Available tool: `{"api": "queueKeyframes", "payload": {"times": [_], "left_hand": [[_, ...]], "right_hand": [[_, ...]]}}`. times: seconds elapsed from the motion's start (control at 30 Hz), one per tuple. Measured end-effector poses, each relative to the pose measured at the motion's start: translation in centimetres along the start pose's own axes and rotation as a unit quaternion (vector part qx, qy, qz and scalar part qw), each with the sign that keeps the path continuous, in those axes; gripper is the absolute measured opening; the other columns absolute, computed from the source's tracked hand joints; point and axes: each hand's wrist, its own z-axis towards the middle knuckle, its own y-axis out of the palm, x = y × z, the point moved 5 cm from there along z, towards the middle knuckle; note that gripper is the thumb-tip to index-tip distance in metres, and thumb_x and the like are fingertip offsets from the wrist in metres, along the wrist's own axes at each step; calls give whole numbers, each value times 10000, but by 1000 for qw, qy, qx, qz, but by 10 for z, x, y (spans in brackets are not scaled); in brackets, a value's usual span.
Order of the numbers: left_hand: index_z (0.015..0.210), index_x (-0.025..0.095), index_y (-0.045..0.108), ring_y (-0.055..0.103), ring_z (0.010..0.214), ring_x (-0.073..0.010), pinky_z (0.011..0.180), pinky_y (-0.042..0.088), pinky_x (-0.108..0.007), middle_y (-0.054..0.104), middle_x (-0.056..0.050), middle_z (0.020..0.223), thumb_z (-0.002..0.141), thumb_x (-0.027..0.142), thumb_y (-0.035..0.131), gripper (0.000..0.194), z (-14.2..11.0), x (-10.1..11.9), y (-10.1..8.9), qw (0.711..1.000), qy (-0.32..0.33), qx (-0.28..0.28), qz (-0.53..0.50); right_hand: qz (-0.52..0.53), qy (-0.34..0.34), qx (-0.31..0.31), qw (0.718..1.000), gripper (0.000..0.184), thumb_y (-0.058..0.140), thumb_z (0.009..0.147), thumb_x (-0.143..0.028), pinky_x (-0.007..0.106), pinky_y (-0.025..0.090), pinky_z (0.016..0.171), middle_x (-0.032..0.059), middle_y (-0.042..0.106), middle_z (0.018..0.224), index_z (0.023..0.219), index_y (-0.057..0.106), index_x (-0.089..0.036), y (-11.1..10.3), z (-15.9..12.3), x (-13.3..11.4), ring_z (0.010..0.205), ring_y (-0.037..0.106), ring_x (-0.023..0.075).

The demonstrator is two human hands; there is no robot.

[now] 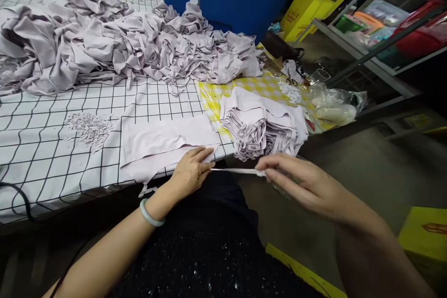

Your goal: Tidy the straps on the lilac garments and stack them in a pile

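A pale lilac garment with thin straps point(164, 137) lies flattened along the table's front edge. Over its right corner rests my left hand point(191, 170), the index finger and thumb closed around the base of a strap. That strap point(237, 170) runs taut past the edge to my right hand point(296, 179), which pinches its far end between thumb and fingertips. Another strap point(149, 190) dangles off the garment's lower left. Just beyond my right hand sits a neat stack of matching garments point(267, 118), their looped straps facing me.
A large heap of crumpled lilac garments point(122, 42) covers the table's back. Small fabric snippets point(91, 129) lie on the checked tablecloth point(45, 125). Plastic bags point(337, 104) are at the right end. A metal rack point(363, 63) and yellow boxes point(303, 11) stand beyond.
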Motion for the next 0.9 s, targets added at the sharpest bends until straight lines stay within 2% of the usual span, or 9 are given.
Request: {"api": "queueKeyframes", "payload": {"times": [0.13,0.23,0.27,0.33,0.43,0.57,0.63,0.8,0.9], "left_hand": [[1263,204,641,566,1209,-288,1039,462,-519,651,-135,1291,861,320,703,422,25,25,-22,976,-17,19,-216],[1037,163,698,635,915,-198,846,524,-355,713,-75,979,909,378,635,259,44,39,-26,909,-98,-24,-404],[946,154,699,619,808,-165,767,515,-312,696,-48,871,917,387,618,248,47,40,-25,885,-133,-30,-445],[843,148,686,555,671,-119,661,472,-261,640,-9,739,906,399,631,264,47,38,-24,849,-189,-12,-493],[848,162,700,548,662,-112,638,471,-250,651,-12,768,869,384,681,224,36,30,-23,830,-227,50,-507],[882,187,728,644,828,-167,730,540,-299,705,-60,928,873,302,675,127,23,30,-21,854,-207,107,-465],[888,190,732,660,917,-188,780,553,-320,700,-79,1000,885,243,652,97,20,34,-22,882,-172,132,-419],[953,201,709,625,958,-178,837,543,-335,620,-81,1064,893,139,619,125,12,42,-20,933,-102,194,-287],[971,190,689,585,876,-161,776,531,-315,559,-71,1016,893,122,605,133,8,37,-11,950,-87,206,-219]], "right_hand": [[-21,-34,-55,998,179,448,1002,-270,310,523,817,63,691,1017,1073,603,-217,-5,37,-4,918,659,184],[-8,-65,-87,994,173,460,991,-265,325,524,834,62,687,1018,1087,595,-215,2,58,-8,924,656,186],[-8,-65,-68,996,169,487,978,-268,337,521,854,65,686,1027,1095,599,-216,3,61,-7,942,654,194],[-3,-30,37,999,166,546,951,-287,367,508,898,73,688,1028,1079,623,-215,4,61,-1,980,644,217],[104,89,166,977,207,592,935,-390,370,508,881,61,700,935,951,685,-205,24,47,20,936,643,226],[407,181,135,885,372,575,926,-541,355,506,900,58,729,1049,998,745,-218,87,36,35,1007,645,223],[489,195,159,835,370,610,904,-547,357,491,938,61,726,1125,1040,754,-235,103,38,36,1074,631,227],[574,229,194,762,320,794,760,-475,367,490,960,63,754,1048,959,787,-224,109,45,34,1062,641,234],[586,237,190,751,287,826,726,-451,366,494,949,54,762,959,884,787,-215,108,46,34,989,663,220]]}}
